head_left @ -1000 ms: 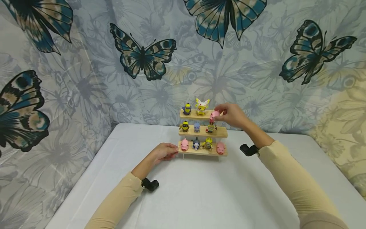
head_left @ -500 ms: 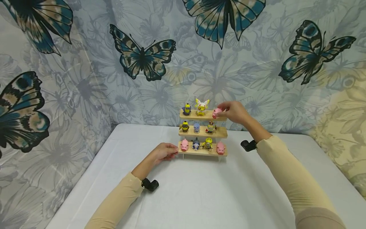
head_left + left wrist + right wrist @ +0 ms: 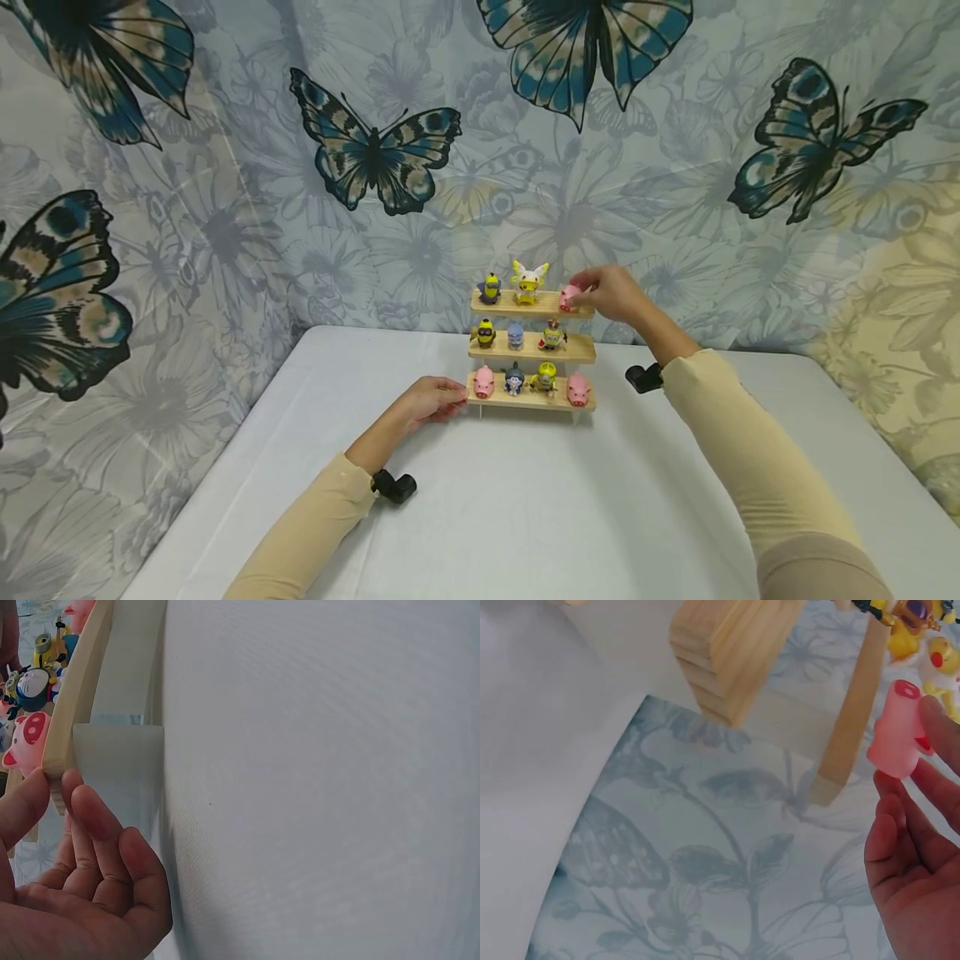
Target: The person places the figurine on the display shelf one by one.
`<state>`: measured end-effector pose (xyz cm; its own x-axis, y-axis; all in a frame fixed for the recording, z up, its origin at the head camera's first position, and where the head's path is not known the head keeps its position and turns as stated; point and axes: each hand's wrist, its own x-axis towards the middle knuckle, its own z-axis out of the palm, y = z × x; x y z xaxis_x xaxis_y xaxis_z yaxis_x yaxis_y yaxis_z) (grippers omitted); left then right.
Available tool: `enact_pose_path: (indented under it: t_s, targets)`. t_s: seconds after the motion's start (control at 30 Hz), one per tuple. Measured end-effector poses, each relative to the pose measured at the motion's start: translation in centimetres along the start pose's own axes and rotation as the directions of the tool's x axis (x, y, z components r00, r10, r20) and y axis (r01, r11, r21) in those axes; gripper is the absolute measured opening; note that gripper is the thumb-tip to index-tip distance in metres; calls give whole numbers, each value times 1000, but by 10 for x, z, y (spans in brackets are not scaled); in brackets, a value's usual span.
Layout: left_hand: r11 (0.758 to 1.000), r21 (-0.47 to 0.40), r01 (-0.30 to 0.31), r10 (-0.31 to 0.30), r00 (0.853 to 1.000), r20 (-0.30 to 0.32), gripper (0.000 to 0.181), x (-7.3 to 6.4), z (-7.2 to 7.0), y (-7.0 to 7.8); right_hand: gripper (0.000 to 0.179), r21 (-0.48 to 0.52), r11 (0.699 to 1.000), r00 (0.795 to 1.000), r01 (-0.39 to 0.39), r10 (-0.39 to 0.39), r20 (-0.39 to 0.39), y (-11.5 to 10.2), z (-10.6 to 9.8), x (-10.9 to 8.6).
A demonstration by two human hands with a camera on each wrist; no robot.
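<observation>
A three-tier wooden display shelf (image 3: pixel 528 403) stands on the table with small toy figures on each board. At the right end of the top board, my right hand (image 3: pixel 611 293) pinches a pink pig figurine (image 3: pixel 567 298); the right wrist view shows the pig (image 3: pixel 897 735) between thumb and fingers at the board's edge. My left hand (image 3: pixel 429 397) holds the left end of the bottom board, and in the left wrist view its thumb and index finger grip the board's corner (image 3: pixel 61 750). Right beside that thumb sits another pink pig (image 3: pixel 30 742).
On the top board stand a dark-caped yellow figure (image 3: pixel 490 288) and a white-eared yellow one (image 3: pixel 528 283). The middle board bears three figures, among them a grey-blue one (image 3: pixel 515 336). A further pig (image 3: pixel 578 389) sits at the bottom right. Butterfly-printed cloth hangs behind the white table (image 3: pixel 480 517).
My right hand has moved slightly right and up, bringing the pink pig from the top board's front edge onto its right end. The left hand has stayed at the bottom board.
</observation>
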<state>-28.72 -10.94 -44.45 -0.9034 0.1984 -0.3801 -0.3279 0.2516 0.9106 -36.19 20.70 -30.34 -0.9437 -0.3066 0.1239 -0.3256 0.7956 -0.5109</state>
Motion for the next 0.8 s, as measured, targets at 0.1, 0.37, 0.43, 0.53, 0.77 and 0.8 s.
enact_pose_path:
  t_s: [0.1,0.37,0.43,0.53,0.77,0.8]
  targets:
    - [1000,-1,5,-5,1000,6,26,2,0,-1,43,7,1000,1000,-13,13,3,4,2,2]
    - [1000,12,0,0,1000,20,27,6,2,0,41,40,999,999,-24,23,27,9,5,3]
    - [1000,3,-2,2,1000,25,27,6,3,1,41,60,998,999,-32,30,34,9,5,1]
    - [1000,-8,-6,6,1000,29,27,6,4,1,42,86,995,998,-43,40,39,9,6,-1]
    - [1000,-3,-26,27,999,29,26,4,5,2,45,143,987,992,-71,85,-92,10,11,-19]
    - [1000,0,-30,30,999,26,26,3,5,2,44,149,986,989,-71,90,-121,10,12,-24]
